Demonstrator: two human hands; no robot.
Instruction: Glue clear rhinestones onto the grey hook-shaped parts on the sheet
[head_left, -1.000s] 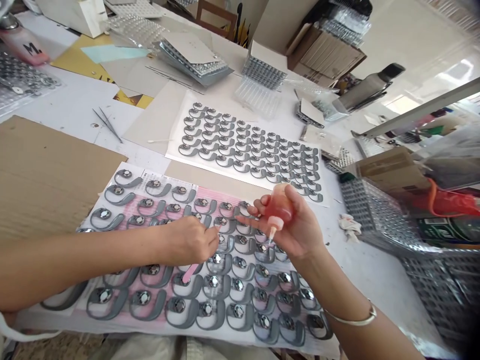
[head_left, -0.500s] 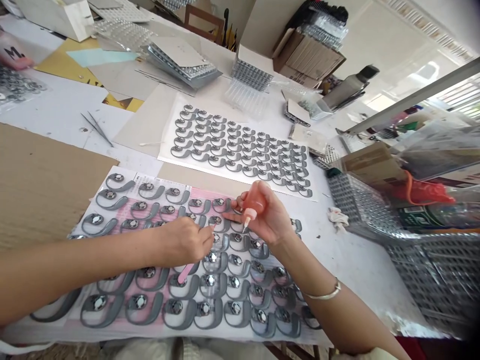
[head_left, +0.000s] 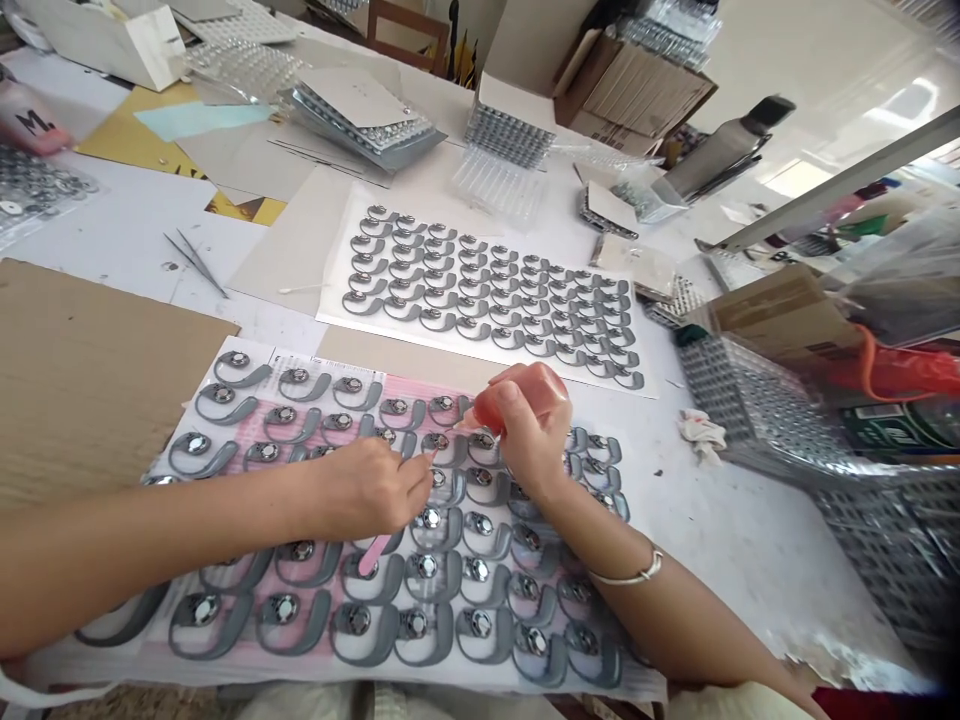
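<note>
My left hand (head_left: pixel 375 485) is closed on a thin pink stick (head_left: pixel 373 553). Its flat rounded end sticks out below the fist, and its fine tip points at a grey curved piece bearing a shiny faceted stone (head_left: pixel 436 441). In my right hand (head_left: pixel 534 450) is a red squeeze bottle (head_left: pixel 544 385), tilted on its side, its narrow pale nozzle aimed left near the same piece; whether it touches I cannot tell. Beneath both hands lies a pink-and-white sheet (head_left: pixel 247 415) with rows of such grey pieces. My left forearm hides some of them.
Behind lies a white sheet (head_left: pixel 337 270) with rows of similar grey pieces. Tweezers (head_left: pixel 196 265) and a cotton swab (head_left: pixel 298 290) are to the left. A cardboard sheet (head_left: pixel 97 370) lies at left; crumpled tissue (head_left: pixel 702 430) and a studded silver basket (head_left: pixel 757 400) are at right.
The red bottle has turned from nozzle-down to nearly sideways, and its nozzle has swung left towards the stick's tip. My left hand has barely moved. The view has shifted slightly.
</note>
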